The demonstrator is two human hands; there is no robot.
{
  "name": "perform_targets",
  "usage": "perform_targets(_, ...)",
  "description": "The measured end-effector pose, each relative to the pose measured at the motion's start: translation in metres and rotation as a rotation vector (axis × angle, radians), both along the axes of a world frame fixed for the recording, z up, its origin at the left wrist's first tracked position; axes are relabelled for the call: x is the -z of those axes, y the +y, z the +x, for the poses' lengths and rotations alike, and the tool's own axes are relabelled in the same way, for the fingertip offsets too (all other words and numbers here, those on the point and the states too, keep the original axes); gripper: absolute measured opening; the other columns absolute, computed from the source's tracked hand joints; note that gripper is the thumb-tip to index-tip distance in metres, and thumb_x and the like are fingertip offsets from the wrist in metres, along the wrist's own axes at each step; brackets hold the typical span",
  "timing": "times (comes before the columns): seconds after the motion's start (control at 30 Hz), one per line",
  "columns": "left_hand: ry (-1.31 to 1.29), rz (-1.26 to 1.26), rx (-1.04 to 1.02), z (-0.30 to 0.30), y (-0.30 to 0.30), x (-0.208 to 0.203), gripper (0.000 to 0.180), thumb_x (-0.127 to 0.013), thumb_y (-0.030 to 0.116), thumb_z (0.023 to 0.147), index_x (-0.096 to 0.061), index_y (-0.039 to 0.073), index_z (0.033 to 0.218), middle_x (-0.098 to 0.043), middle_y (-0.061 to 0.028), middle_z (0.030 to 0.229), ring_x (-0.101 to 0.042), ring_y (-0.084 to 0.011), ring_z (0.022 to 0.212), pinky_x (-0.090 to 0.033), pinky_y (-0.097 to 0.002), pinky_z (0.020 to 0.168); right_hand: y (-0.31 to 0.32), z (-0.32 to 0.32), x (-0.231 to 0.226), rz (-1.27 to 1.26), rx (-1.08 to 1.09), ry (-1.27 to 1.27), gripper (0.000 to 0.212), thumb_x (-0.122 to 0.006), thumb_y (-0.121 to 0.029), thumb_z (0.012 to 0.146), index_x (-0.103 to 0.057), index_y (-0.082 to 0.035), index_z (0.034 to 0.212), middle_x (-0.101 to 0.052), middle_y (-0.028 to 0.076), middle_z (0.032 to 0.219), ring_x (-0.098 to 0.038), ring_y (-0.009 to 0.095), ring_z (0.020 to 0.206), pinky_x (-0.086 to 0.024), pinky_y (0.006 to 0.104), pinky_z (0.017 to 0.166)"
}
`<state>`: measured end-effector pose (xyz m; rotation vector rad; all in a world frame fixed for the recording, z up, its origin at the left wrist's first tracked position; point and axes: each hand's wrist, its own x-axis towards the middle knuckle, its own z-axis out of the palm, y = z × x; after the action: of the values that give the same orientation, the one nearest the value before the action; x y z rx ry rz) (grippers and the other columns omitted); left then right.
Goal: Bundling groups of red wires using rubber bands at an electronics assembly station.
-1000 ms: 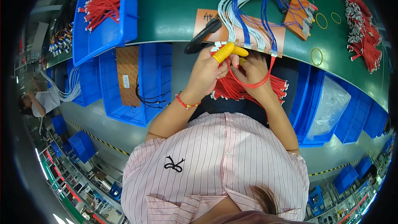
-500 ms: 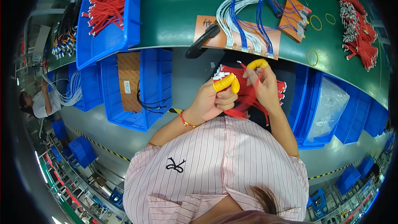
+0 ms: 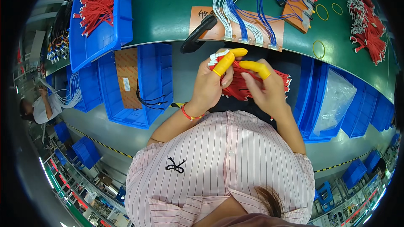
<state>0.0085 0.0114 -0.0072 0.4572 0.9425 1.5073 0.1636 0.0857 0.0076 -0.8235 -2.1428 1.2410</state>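
My left hand point(image 3: 213, 77), with yellow finger cots on the thumb and index finger, is closed around a bundle of red wires point(image 3: 230, 68) whose white connectors point(image 3: 218, 58) stick out at the top. My right hand point(image 3: 269, 85) is beside that bundle on its right, a yellow cot on its index finger. Its thumb and index finger are stretched toward the wires and apart; whether the tips touch a wire is hard to see. More red wires with white ends point(image 3: 287, 83) lie under both hands, below the table edge, partly hidden by them.
On the green table point(image 3: 168, 12) are a blue bin point(image 3: 123, 38) of red wires, a black-handled tool point(image 3: 198, 34), white and blue cables point(image 3: 242, 29), an orange block point(image 3: 296, 10), yellow rubber bands point(image 3: 318, 49) and a red wire pile point(image 3: 370, 46). Blue crates point(image 3: 156, 84) stand below; a co-worker point(image 3: 40, 108) is far left.
My right hand has come down and its fingers have spread from a pinch on a red wire. My left hand has risen slightly, gripping the bundle near its connectors. The view has shifted a little.
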Motion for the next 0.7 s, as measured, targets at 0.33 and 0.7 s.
perform_targets(0.33,-0.007,-0.120,-0.059,-0.015,0.012,0.002,0.020,-0.046,0.012,0.100,-0.056,-0.003,0.105,-0.039,0.0055,0.064,-0.025,0.0007,0.049,-0.019,-0.0176,0.042,0.035,0.083,0.014,-0.900,0.247,0.355,0.015,-0.065,-0.007,0.088,-0.063,0.001,0.099,-0.061,0.005,0.074,-0.055,0.011,0.054,-0.046,0.0231,0.055)
perform_targets(0.7,0.016,-0.105,-0.070,-0.021,0.017,0.000,0.026,-0.052,0.017,0.098,-0.062,-0.005,0.106,-0.043,0.0050,0.064,-0.026,0.0007,0.048,-0.018,-0.0188,0.043,0.015,0.028,0.016,-0.841,0.169,0.433,0.018,-0.056,-0.007,0.094,-0.066,0.005,0.105,-0.067,0.014,0.093,-0.058,0.012,0.064,-0.050,0.0256,0.064)
